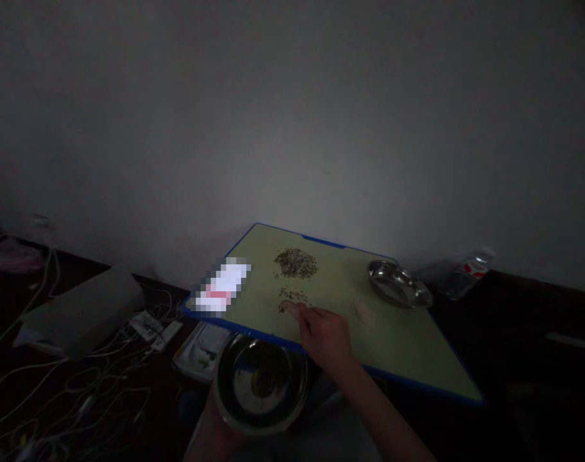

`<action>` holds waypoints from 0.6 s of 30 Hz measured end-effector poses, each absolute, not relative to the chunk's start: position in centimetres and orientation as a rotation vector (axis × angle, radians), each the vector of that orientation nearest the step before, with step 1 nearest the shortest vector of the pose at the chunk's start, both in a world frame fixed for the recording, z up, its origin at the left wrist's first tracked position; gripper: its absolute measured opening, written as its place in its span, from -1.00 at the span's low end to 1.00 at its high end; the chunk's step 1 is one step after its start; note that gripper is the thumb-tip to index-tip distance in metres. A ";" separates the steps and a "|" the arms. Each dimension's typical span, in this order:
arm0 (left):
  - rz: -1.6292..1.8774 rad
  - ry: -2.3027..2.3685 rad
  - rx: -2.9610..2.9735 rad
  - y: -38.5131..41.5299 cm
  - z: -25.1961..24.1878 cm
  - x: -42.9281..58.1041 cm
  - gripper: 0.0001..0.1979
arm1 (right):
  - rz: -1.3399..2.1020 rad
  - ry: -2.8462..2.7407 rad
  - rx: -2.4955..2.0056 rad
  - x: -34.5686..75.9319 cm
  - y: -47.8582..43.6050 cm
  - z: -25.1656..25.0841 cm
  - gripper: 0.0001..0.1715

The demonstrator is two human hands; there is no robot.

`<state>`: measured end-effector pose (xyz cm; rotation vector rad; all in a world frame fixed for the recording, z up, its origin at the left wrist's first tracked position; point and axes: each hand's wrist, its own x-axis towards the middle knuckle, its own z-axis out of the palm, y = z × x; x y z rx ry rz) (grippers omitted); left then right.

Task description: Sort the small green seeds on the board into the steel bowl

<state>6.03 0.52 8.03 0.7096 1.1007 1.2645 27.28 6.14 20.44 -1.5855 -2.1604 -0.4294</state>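
My right hand (321, 335) rests on a green board with a blue rim (408, 346). Its fingers are curled together and the fingertips touch a thin scatter of small dark seeds (292, 297). A larger heap of the same seeds (296, 263) lies farther back on the board. My left hand (214, 431) is below the board's front edge and holds a round metal bowl (261, 385) from underneath; its fingers are mostly hidden. The bowl has some greenish seeds in it.
A shallow metal plate (399, 283) sits at the board's right back corner. A plastic bottle (466, 274) lies beyond it by the wall. A grey box (83, 311), tangled white cables (81, 391) and a white tray (199, 350) lie on the dark floor at left.
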 end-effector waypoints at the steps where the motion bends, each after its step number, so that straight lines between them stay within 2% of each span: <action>1: 1.245 1.096 0.723 0.6 8.3 6.1 -0.45 | -0.410 -2.172 -1.596 27.3 6.3 20.5 -0.64; 6: 1.230 1.086 0.834 0.8 10.6 6.5 -0.31 | -0.312 -2.234 -1.551 27.6 7.3 20.8 -0.65; 12: 1.214 0.968 0.524 0.6 11.9 7.0 -0.44 | -0.248 -2.348 -1.316 28.3 7.2 20.5 -0.58; 18: 1.248 0.945 0.484 1.3 12.6 8.0 -0.46 | -0.339 -2.321 -0.996 28.0 4.4 19.8 -0.58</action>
